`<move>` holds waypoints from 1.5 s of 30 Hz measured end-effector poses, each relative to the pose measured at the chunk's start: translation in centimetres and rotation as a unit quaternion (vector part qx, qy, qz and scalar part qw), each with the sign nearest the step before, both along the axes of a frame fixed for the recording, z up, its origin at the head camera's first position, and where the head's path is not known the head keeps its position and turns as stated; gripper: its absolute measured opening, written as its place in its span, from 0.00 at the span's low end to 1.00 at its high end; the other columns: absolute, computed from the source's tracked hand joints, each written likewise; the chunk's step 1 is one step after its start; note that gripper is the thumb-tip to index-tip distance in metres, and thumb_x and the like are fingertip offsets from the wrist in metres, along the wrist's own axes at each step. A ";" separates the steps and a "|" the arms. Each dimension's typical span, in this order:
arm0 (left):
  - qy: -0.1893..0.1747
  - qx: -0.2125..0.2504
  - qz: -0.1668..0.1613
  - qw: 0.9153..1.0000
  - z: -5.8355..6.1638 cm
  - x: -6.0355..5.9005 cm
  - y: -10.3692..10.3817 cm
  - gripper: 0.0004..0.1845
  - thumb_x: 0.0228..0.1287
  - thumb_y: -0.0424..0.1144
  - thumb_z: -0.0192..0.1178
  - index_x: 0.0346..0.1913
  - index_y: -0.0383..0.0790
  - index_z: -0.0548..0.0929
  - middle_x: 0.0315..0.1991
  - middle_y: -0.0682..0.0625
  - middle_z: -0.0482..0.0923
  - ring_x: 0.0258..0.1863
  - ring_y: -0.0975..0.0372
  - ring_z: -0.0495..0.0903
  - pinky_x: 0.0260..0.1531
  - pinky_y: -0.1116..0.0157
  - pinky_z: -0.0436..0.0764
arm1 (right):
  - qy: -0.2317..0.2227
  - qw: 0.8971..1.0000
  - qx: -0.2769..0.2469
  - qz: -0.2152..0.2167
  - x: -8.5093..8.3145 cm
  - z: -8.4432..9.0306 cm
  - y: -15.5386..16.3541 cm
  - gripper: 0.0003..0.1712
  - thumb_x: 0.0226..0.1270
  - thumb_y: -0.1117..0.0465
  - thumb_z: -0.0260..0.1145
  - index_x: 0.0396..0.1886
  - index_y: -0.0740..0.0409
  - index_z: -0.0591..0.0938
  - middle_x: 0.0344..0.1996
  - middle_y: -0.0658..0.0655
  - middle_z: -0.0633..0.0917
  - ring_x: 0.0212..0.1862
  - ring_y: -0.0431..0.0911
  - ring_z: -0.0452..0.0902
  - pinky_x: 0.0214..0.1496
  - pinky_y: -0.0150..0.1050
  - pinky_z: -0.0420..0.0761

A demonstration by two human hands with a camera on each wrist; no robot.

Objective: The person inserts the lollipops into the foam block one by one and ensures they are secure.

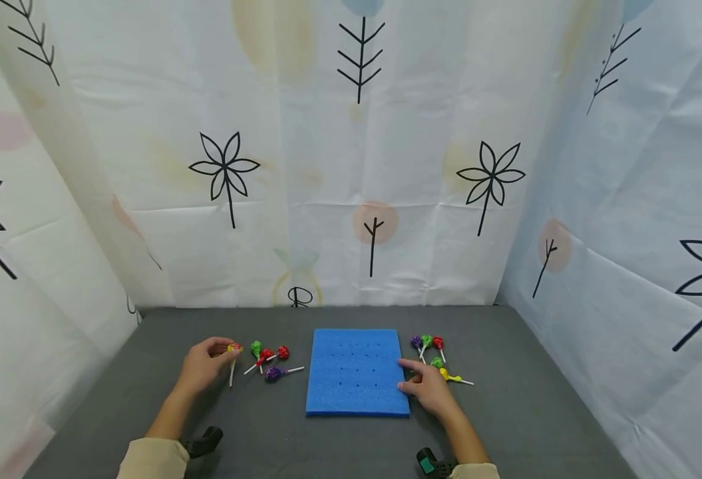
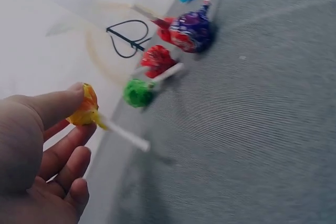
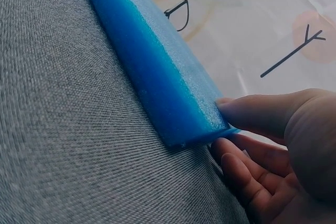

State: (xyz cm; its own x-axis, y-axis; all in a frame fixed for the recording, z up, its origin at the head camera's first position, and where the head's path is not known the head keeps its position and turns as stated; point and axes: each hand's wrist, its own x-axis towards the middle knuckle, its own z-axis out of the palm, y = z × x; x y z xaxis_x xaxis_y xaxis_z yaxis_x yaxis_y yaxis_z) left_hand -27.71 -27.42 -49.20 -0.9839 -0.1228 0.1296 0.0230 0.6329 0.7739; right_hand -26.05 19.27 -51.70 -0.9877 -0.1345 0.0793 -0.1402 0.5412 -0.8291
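My left hand point(image 1: 199, 367) pinches a yellow lollipop point(image 2: 86, 109) by its wrapped head between thumb and fingers. Its white stick points down toward the grey table. Just right of that hand lie a green lollipop point(image 1: 256, 348), two red ones point(image 1: 283, 352) and a purple lollipop point(image 1: 274, 374). A flat blue foam board point(image 1: 356, 401) with rows of small holes lies in the middle. At its right edge rests my right hand point(image 1: 431, 391), index finger and thumb spread apart. In the right wrist view, the thumb point(image 3: 252, 109) lies on the board's top edge, other fingers beside it.
Beyond the right hand lie more lollipops: a purple one point(image 1: 416, 342), a red one point(image 1: 438, 342), a yellow one point(image 1: 444, 374) and two green ones point(image 1: 426, 340). Patterned white cloth point(image 1: 303, 253) walls the grey table point(image 1: 279, 439) at the back and sides.
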 end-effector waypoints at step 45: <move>0.145 0.145 -0.011 0.979 5.0 -4.6 8.0 0.15 0.60 0.35 0.68 0.48 0.33 0.82 0.40 0.42 0.84 0.40 0.55 0.82 0.38 0.66 0.79 | -0.020 1.000 -0.010 -0.004 -0.1 0.0 0.0 0.27 0.59 0.66 0.72 0.59 0.63 0.79 0.41 0.56 0.82 0.33 0.44 0.76 0.33 0.39 0.75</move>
